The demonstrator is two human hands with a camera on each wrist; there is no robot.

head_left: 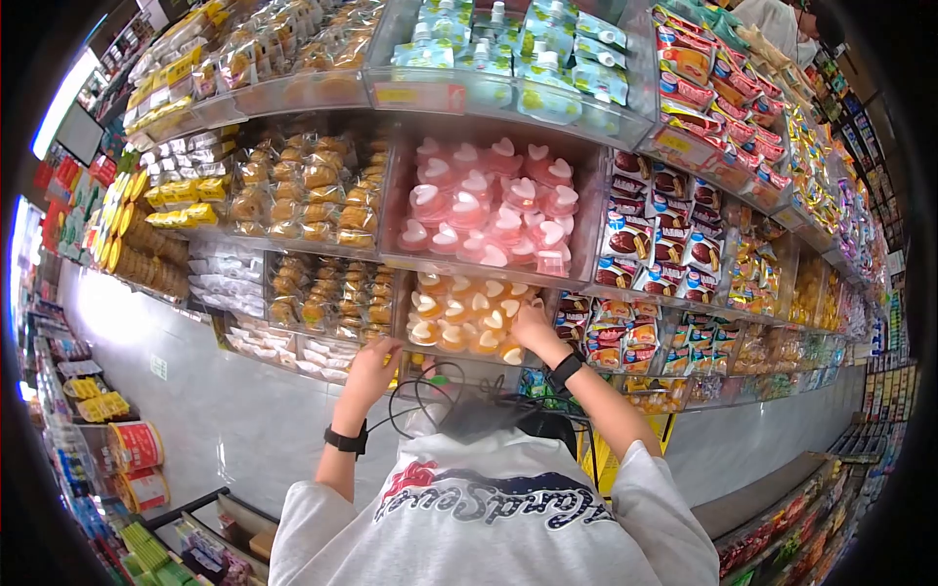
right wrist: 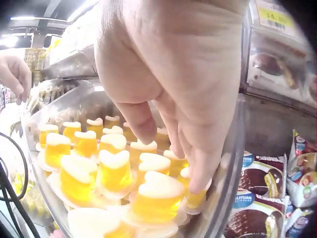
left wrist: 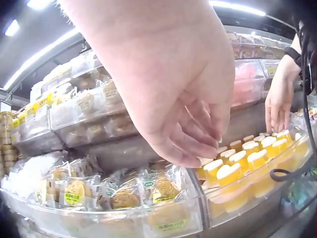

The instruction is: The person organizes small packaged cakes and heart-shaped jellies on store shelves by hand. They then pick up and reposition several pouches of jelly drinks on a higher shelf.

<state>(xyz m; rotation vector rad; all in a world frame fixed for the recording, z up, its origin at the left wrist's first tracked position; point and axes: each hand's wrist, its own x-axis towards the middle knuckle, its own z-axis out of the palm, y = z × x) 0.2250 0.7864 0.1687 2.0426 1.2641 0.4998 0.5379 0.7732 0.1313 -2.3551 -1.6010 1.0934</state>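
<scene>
Loc: shop | tiered clr bins [head_left: 587, 210] w/ pkgd snacks [head_left: 625, 237] | yel. price tag [right wrist: 275, 19] | strip lts [left wrist: 237, 7]

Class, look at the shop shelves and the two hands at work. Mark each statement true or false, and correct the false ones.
1. The right hand reaches down among the yellow-orange jelly cups. True.
2. The pink jelly cups sit on a lower level than the yellow-orange jelly cups. False: they sit on the level above.
3. The left hand grips a wrapped cake. False: nothing is visible in its grasp.
4. In the head view, chocolate-pie packs lie to the right of the pink jelly cups. True.
5. The shirt is plain black. False: it is pale, with lettering.
</scene>
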